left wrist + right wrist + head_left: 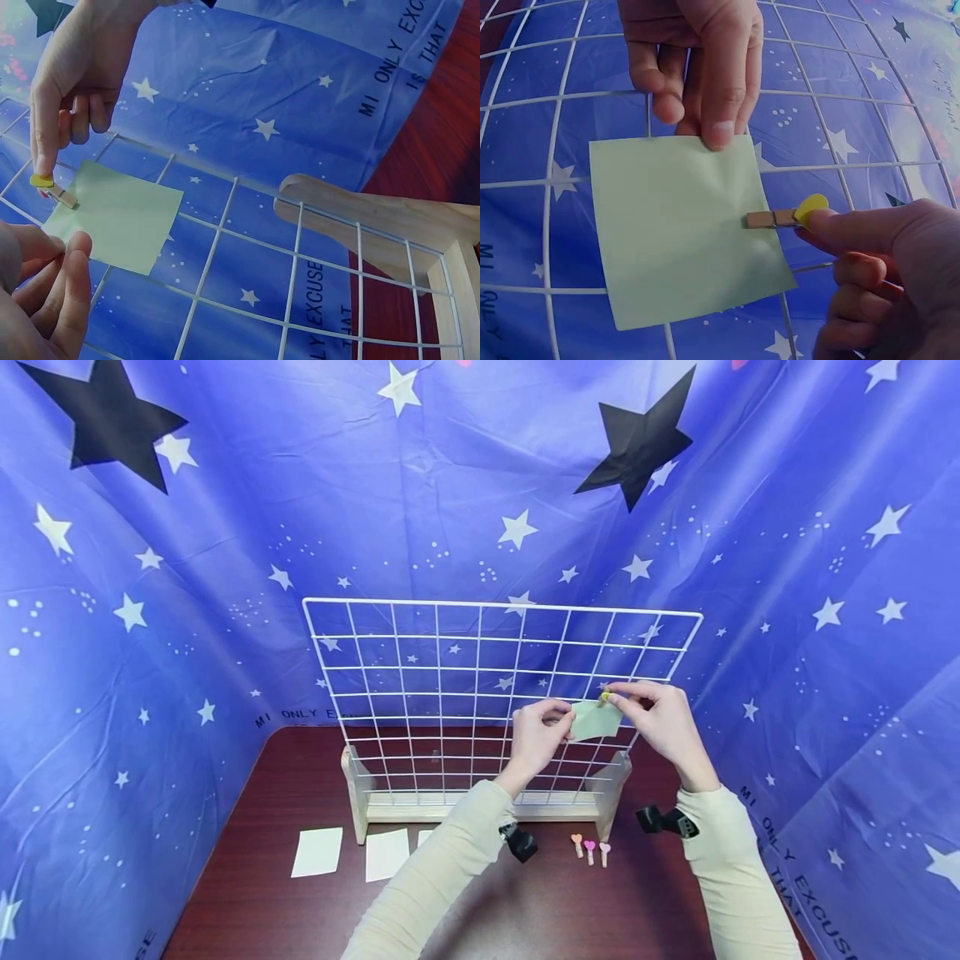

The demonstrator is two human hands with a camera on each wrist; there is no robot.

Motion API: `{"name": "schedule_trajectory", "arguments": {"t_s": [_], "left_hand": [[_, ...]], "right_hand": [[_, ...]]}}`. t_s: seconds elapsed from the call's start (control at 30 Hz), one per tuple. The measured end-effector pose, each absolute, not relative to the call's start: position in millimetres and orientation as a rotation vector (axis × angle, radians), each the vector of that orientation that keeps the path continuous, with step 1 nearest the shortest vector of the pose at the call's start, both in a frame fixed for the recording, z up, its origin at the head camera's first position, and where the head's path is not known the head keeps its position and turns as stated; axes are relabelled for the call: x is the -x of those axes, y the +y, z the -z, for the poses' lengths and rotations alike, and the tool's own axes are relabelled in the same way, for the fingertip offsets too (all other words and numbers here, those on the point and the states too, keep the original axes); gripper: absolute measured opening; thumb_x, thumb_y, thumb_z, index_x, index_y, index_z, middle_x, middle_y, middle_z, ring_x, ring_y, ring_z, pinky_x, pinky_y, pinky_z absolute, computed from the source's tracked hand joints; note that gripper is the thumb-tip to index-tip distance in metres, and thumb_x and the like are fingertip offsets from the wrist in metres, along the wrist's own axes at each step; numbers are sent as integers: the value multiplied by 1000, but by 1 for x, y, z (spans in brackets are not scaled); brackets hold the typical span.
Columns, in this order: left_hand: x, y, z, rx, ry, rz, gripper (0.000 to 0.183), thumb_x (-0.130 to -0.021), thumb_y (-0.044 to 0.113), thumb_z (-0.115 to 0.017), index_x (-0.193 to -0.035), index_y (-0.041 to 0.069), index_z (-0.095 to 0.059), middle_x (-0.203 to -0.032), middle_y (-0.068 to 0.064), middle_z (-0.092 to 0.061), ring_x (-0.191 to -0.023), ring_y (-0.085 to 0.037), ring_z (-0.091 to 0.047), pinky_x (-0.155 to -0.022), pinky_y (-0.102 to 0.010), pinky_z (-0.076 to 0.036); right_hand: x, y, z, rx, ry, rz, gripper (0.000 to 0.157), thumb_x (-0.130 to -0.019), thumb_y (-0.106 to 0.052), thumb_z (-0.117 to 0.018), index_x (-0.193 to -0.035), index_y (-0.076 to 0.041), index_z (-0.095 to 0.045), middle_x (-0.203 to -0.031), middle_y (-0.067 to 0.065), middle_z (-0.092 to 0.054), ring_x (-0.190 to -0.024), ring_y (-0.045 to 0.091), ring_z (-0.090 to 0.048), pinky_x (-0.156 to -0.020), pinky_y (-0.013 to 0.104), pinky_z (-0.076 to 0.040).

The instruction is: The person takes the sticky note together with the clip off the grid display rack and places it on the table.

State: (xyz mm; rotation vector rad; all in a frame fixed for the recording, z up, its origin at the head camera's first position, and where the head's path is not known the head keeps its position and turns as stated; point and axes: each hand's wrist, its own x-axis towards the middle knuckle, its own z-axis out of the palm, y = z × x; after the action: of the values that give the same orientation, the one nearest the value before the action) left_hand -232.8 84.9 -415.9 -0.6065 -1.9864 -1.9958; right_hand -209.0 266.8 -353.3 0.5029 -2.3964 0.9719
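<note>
My left hand (538,733) pinches the left edge of a pale green paper square (596,725) between thumb and fingers. The square lies against the front of a white wire grid (450,602), towards its right side. With thumb and forefinger my right hand (662,722) pinches the yellow heart end of a small wooden clothespin (774,218). The clothespin's wooden tips overlap the paper's top edge, as the right wrist view shows. Whether they also clasp a grid wire behind the paper, I cannot tell.
Wooden feet (358,793) hold the grid upright on a dark red table (277,777). Pale paper squares (317,852) lie front left, one partly behind my left sleeve. Three heart clothespins (590,850) lie front right. A blue starry cloth (225,527) hangs around the table.
</note>
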Motion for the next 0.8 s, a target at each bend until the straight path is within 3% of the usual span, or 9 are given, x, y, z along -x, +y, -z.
{"name": "schedule_trajectory", "arguments": {"t_s": [0.3, 0.63, 0.8], "left_hand": [[231, 83, 416, 584, -2017, 1958, 5, -85, -6, -67, -89, -7, -70, -72, -15, -70, -50, -15, -64, -50, -24, -54], [230, 79, 418, 588, -2039, 2005, 5, -85, -5, -67, -89, -7, -69, -72, -15, -70, -53, -20, -67, -51, -27, -55], [227, 74, 423, 601, -2089, 1980, 5, -86, -3, -67, -90, -5, -70, -72, -13, -70, -52, -16, -65, -51, -30, -56]], "right_hand": [[211, 263, 361, -465, -2251, -924, 11, -83, 0, -74, -92, -4, -77, -55, -4, -40, -45, 6, -31, -41, 22, -23], [210, 259, 367, -495, -2121, -937, 11, -80, 3, -76, -90, -2, -77, -53, -5, -39, -45, 3, -28, -41, 21, -21], [208, 260, 369, -495, -2077, -955, 13, -77, 6, -77, -88, -1, -77, -51, -4, -37, -45, 2, -27, -42, 20, -20]]}}
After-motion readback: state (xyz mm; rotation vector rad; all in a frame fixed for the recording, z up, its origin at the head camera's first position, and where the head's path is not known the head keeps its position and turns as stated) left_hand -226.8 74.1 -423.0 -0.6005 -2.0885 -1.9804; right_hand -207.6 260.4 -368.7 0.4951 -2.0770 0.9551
